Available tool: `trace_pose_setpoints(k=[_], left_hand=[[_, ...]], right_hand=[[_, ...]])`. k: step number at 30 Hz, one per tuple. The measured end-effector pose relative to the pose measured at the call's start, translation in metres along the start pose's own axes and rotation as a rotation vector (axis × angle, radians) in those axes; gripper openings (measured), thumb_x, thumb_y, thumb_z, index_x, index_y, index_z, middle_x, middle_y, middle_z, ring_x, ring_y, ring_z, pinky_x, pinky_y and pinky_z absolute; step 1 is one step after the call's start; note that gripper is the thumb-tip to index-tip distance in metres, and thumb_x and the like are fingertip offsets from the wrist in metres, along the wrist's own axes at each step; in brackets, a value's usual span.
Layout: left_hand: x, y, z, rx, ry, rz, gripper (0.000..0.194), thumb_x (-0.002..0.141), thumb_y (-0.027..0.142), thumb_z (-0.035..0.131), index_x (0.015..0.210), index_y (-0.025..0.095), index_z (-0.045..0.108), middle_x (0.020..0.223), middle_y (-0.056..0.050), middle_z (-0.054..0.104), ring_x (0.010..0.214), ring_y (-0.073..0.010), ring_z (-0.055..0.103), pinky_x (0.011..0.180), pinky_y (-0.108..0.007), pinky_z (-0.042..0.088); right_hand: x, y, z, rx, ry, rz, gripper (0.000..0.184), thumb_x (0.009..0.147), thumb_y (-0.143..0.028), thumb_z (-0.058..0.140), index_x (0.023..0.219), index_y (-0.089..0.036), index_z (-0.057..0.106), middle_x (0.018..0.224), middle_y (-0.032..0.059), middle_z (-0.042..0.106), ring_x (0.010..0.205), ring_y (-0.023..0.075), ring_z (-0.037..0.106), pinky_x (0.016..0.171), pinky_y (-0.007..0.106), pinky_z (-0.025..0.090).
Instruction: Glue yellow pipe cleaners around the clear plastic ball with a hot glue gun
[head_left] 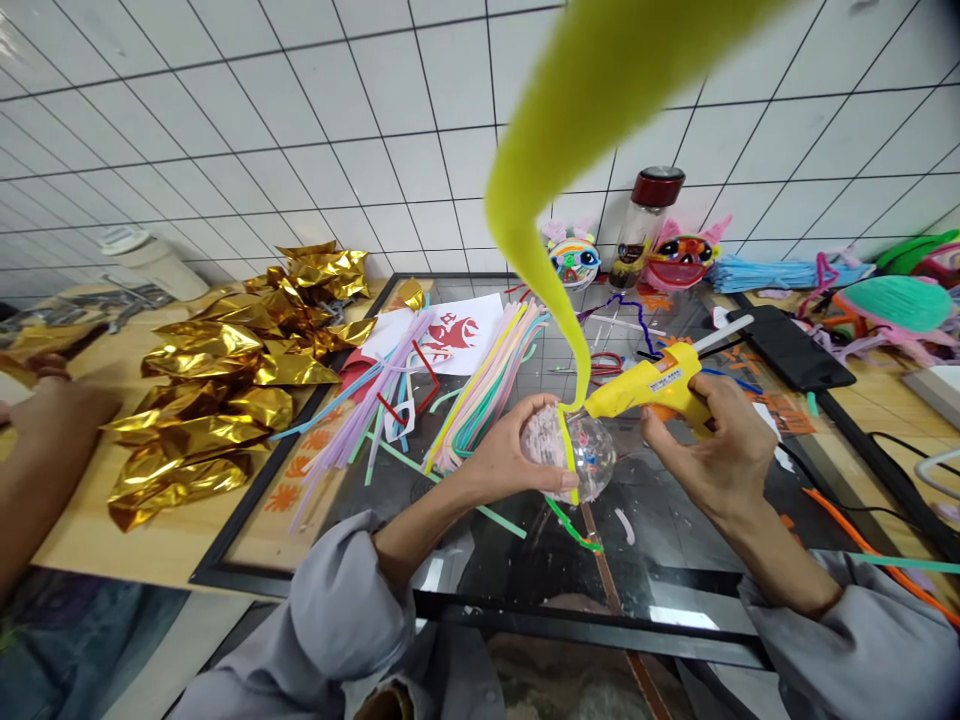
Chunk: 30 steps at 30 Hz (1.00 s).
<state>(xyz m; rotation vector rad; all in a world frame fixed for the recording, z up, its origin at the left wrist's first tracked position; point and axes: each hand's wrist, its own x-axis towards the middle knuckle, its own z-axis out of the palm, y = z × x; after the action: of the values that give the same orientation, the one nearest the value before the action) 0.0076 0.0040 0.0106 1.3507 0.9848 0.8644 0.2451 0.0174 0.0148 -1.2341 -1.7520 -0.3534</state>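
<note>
My left hand is closed around a clear plastic ball, whose left part is lined with pale pink strips. A yellow pipe cleaner runs across the ball's middle, and its long free end rises up close to the camera, blurred. In my right hand is a yellow hot glue gun with a white glue stick out of its back. The nozzle points left at the pipe cleaner by the top of the ball; whether it touches cannot be made out. My right fingers wrap the handle.
Bundled pipe cleaners and gold foil pieces lie to the left. Behind stand a bottle and decorated balls. Scissors lie behind the ball, a black phone at right. Another person's arm rests far left.
</note>
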Motion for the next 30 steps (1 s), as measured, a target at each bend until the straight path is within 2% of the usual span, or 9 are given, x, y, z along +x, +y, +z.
trace_pose_setpoints(k=[9,21,30], left_hand=[[-0.0002,0.0023,0.0004,0.018,-0.027,0.007,0.086,0.050,0.029,0.088,0.125,0.016,0.049,0.123,-0.010,0.061,0.115,-0.0291,0.058,0.102,-0.040,0.045],[-0.0001,-0.0012,-0.0003,0.071,0.012,0.032,0.087,0.050,0.034,0.089,0.126,0.017,0.051,0.126,-0.009,0.058,0.118,-0.0298,0.055,0.105,-0.040,0.042],[-0.0003,0.0018,0.0006,0.051,-0.007,-0.011,0.085,0.049,0.033,0.088,0.125,0.016,0.053,0.120,-0.009,0.061,0.113,-0.0286,0.058,0.102,-0.040,0.045]], right_hand=[[-0.0028,0.0035,0.0032,-0.034,0.008,0.012,0.027,0.078,-0.039,0.068,0.096,-0.023,0.055,0.083,0.0044,0.067,0.074,0.0216,0.064,0.062,0.034,0.048],[-0.0001,0.0013,0.0004,-0.014,-0.008,0.005,0.025,0.076,-0.037,0.068,0.092,-0.024,0.054,0.081,0.0045,0.066,0.072,0.0218,0.063,0.059,0.035,0.046],[-0.0022,0.0025,0.0007,-0.032,-0.006,-0.004,0.026,0.079,-0.038,0.067,0.096,-0.024,0.054,0.081,0.0046,0.066,0.074,0.0221,0.064,0.062,0.035,0.048]])
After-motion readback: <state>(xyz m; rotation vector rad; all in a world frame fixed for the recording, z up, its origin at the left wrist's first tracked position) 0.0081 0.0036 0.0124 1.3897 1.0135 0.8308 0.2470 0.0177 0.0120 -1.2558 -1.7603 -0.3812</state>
